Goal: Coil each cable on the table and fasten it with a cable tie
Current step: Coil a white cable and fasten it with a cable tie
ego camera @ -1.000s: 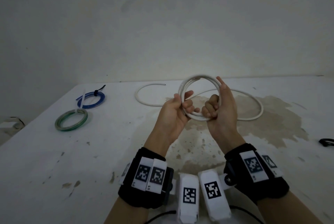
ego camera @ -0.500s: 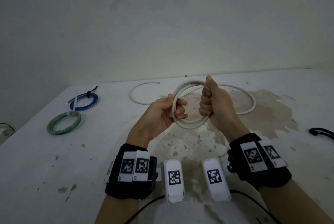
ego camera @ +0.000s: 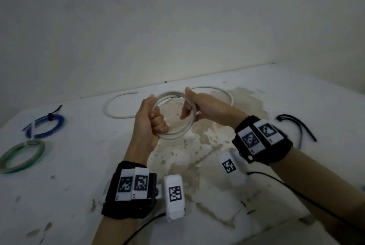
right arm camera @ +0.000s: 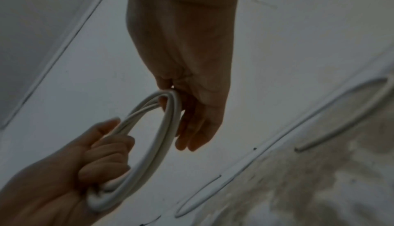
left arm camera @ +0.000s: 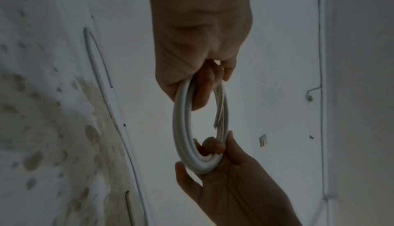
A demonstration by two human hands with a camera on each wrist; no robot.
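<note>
A white cable coil (ego camera: 173, 136) of several loops is held upright above the table (ego camera: 79, 165), between both hands. My left hand (ego camera: 156, 120) grips its lower left side in a fist. My right hand (ego camera: 187, 109) holds the right side, thumb outside and fingers hooked through the ring. The cable's loose tail (ego camera: 118, 116) still lies curved on the table behind the hands. In the left wrist view the coil (left arm camera: 181, 128) hangs from the left hand (left arm camera: 202, 86), with the right hand (left arm camera: 213, 147) below. In the right wrist view both the right hand (right arm camera: 187, 125) and left hand (right arm camera: 106, 153) clasp the coil (right arm camera: 164, 136).
A blue coil (ego camera: 49, 126) fastened with a black tie and a green coil (ego camera: 21, 155) lie at the far left. Loose black cable ties (ego camera: 296, 126) lie at the right. A brown stain covers the table's middle. A wall stands close behind the table.
The coil has been turned between the hands and more cable is drawn into it. My right forearm has swung out to the right, and the left hand now grips lower on the ring.
</note>
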